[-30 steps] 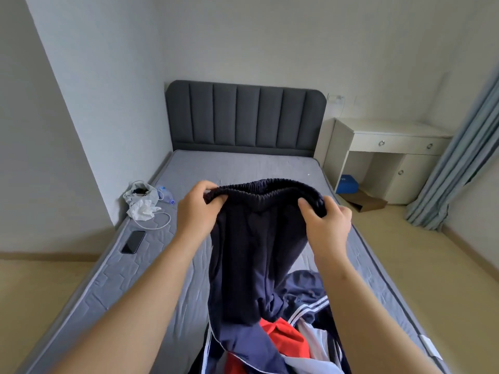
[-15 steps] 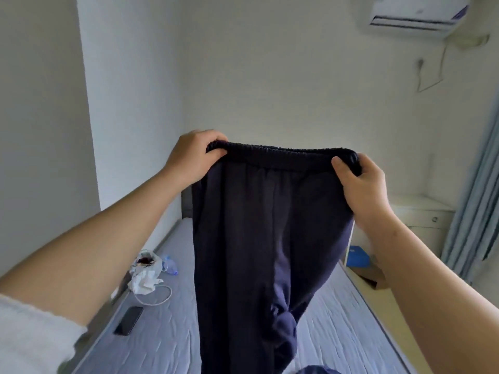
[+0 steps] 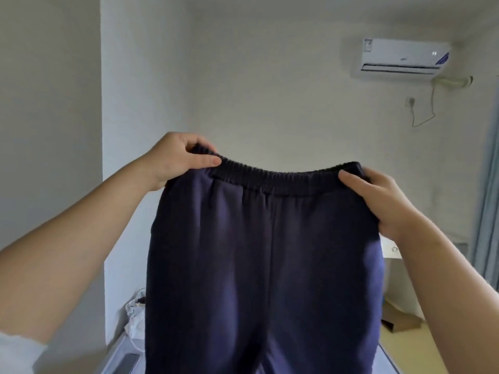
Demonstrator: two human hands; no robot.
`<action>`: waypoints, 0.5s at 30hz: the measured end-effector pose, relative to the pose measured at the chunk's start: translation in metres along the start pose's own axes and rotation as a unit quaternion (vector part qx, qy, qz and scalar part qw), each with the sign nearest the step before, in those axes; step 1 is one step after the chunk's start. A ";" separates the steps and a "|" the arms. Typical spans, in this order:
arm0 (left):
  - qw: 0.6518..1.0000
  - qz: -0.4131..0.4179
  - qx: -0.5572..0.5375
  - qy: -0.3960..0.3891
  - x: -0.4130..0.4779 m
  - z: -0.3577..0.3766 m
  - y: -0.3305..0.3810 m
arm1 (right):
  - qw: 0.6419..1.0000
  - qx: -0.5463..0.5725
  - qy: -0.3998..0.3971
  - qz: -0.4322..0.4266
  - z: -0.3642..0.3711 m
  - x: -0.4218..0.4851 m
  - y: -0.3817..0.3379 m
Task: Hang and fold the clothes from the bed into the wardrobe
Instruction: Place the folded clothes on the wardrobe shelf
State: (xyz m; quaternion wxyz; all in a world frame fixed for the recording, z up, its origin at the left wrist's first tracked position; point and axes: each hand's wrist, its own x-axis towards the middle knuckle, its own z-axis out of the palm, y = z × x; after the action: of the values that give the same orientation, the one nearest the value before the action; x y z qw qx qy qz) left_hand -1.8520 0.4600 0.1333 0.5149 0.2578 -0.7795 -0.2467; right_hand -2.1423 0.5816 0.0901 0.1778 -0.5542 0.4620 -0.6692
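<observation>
We hold the dark blue trousers (image 3: 264, 252) up in the air in front of us, above the bed (image 3: 118, 352), stretched out by the elastic waistband (image 3: 280, 179). The left hand (image 3: 175, 157) pinches one end of the waistband and the right hand (image 3: 378, 201) pinches the other end. Each grip is closed on the cloth, with the thumb on our side and the other fingers curled behind.

We judge the fabric to be soft and rather thick, not heavy and not slippery. It hangs limp and will not keep a shape by itself. The waistband looks like the firmest part, so its two ends seem the good place to hold.

The legs are cut off by the lower edge of the view, so we cannot tell their length or whether they are twisted. The trousers also hide most of the bed and whatever lies on it. The wardrobe is not in view.
</observation>
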 end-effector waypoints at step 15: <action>0.934 -0.095 -0.237 -0.249 -0.029 -0.007 -0.027 | 0.948 0.211 -0.172 0.165 -0.021 -0.022 0.006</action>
State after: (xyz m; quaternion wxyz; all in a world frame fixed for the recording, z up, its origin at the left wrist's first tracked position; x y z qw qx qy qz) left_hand -1.8316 0.4576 0.0988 0.3249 0.1314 -0.7732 -0.5286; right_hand -2.1557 0.6037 0.0735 0.4751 -0.5268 0.3578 -0.6072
